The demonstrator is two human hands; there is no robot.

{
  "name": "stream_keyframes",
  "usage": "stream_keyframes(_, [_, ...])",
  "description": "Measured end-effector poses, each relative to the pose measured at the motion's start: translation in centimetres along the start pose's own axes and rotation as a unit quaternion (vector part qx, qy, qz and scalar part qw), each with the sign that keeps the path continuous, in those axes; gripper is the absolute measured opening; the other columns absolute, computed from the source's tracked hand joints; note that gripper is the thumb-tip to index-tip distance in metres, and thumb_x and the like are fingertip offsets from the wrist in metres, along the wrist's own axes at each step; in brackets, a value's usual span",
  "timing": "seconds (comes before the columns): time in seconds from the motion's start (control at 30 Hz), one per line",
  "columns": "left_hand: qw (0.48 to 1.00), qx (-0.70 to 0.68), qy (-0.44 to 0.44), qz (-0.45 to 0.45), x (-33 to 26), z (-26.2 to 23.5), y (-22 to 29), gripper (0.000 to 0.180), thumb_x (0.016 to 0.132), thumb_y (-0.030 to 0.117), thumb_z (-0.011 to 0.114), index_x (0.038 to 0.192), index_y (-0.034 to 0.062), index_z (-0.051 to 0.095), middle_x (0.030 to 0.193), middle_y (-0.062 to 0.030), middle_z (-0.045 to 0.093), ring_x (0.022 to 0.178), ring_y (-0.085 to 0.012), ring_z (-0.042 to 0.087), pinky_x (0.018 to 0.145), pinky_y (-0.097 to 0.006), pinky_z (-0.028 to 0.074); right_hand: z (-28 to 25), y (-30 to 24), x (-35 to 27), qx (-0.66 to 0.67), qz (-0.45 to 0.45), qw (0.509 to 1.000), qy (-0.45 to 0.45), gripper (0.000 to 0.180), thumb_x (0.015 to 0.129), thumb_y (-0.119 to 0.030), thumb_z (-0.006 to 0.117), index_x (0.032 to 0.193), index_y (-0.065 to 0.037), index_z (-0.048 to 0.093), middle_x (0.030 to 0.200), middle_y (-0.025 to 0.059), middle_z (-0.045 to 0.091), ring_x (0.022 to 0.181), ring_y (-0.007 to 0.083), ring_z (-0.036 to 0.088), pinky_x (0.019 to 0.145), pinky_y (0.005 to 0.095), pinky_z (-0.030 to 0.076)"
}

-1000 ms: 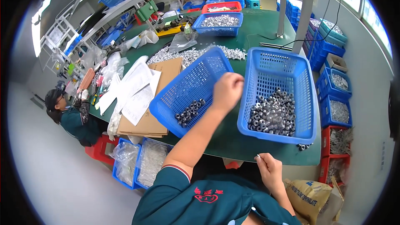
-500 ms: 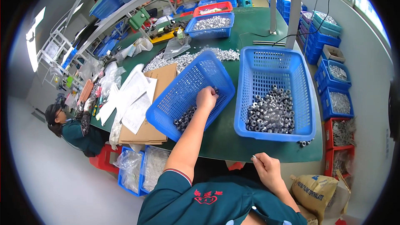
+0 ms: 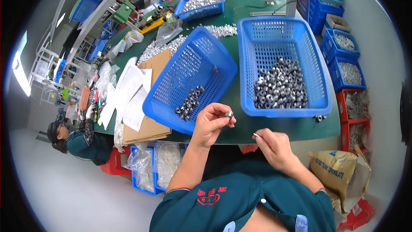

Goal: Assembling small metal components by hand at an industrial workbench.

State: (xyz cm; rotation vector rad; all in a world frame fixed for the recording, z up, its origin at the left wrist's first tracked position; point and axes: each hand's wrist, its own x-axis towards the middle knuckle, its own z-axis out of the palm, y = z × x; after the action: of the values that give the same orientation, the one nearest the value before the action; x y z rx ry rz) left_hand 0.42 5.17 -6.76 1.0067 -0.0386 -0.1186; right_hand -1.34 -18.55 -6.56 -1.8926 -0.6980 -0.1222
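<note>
Green-topped worktable point(image 3: 296, 127) fills the room's middle, reaching away beyond both grips; far past the left grip stand a blue tray point(image 3: 183, 16) of small silver parts and, nearer, a loose spread of silver pieces point(image 3: 221, 31); a co-worker point(image 3: 86, 146) in dark green sits well off to the left of both hands.

Left hand point(image 3: 209, 125) is raised over the table's near edge, thumb and fingertips pinched nearly together on one small metal ring point(image 3: 229, 115); right hand point(image 3: 277, 148), just to the right of that pinch and a little nearer the body, has its thumb and forefinger closed on a small pale piece point(image 3: 256, 135), too small to identify.

Just beyond the left grip and to its left, a slanted blue basket point(image 3: 161, 99) holds a modest cluster of dark and silver rings point(image 3: 189, 103); beyond the right grip, a second blue basket point(image 3: 285, 112) carries a larger pile of similar rings point(image 3: 281, 86), with a few stray rings point(image 3: 319, 118) by its near right corner; left of the left grip lie cardboard sheets point(image 3: 143, 132) topped with white papers point(image 3: 135, 103); right of the right grip, below table level, stands a tan sack point(image 3: 334, 167).
</note>
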Motion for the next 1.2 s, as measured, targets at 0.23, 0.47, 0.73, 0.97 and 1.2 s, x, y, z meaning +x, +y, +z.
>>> stream_keyframes(0.23, [0.961,-0.242,-0.008,-0.134,-2.5,0.7,-2.4,0.023,0.084,0.0,0.061,0.107,0.0039,0.064,0.093,-0.0096,0.06,0.082,-0.0201,0.063,0.068,-0.032,0.052,1.1,-0.8,1.1,-0.032,-0.026,0.999,-0.002,0.011,0.088,-0.009,0.062,0.083,-0.003,0.055,0.059,0.0118,0.056,0.054,0.0309,0.06,0.049,0.0397,0.045])
stream_keyframes(0.47, [0.988,-0.096,-0.018,-0.118,-3.4,0.8,-2.4,0.02,0.082,0.0,0.063,0.102,-0.0007,0.065,0.092,-0.0103,0.066,0.076,-0.0171,0.063,0.065,-0.028,0.052,1.8,-1.1,0.9,-0.039,-0.041,0.998,-0.018,0.014,0.088,-0.009,0.063,0.08,-0.004,0.053,0.061,0.0122,0.059,0.056,0.0321,0.062,0.049,0.0395,0.047])
stream_keyframes(0.73, [0.996,0.017,-0.006,-0.092,-3.7,0.7,-1.9,0.021,0.081,-0.006,0.065,0.102,-0.0034,0.066,0.091,-0.0111,0.068,0.077,-0.0176,0.065,0.069,-0.03,0.056,2.0,-1.1,1.0,-0.106,-0.073,0.991,-0.032,0.009,0.082,-0.004,0.064,0.08,-0.004,0.055,0.062,0.0095,0.058,0.055,0.0295,0.061,0.05,0.0386,0.047])
stream_keyframes(0.97, [0.995,0.039,0.02,-0.093,-3.5,1.1,-1.7,0.021,0.083,-0.003,0.067,0.104,-0.0036,0.066,0.09,-0.0097,0.069,0.078,-0.0163,0.066,0.071,-0.029,0.056,2.3,-1.3,1.4,-0.229,-0.112,0.967,-0.02,0.01,0.076,-0.005,0.061,0.074,-0.006,0.052,0.056,0.0072,0.052,0.051,0.0257,0.058,0.048,0.0378,0.046])
stream_keyframes(1.2, [0.988,0.11,0.025,-0.102,-3.5,1.2,-1.7,0.021,0.085,-0.003,0.067,0.105,-0.0032,0.065,0.091,-0.0063,0.068,0.08,-0.0114,0.064,0.074,-0.024,0.055,2.6,-0.1,0.8,-0.091,0.024,0.994,-0.061,0.012,0.087,-0.012,0.06,0.08,-0.003,0.057,0.06,0.0132,0.058,0.058,0.0295,0.061,0.054,0.0379,0.048])
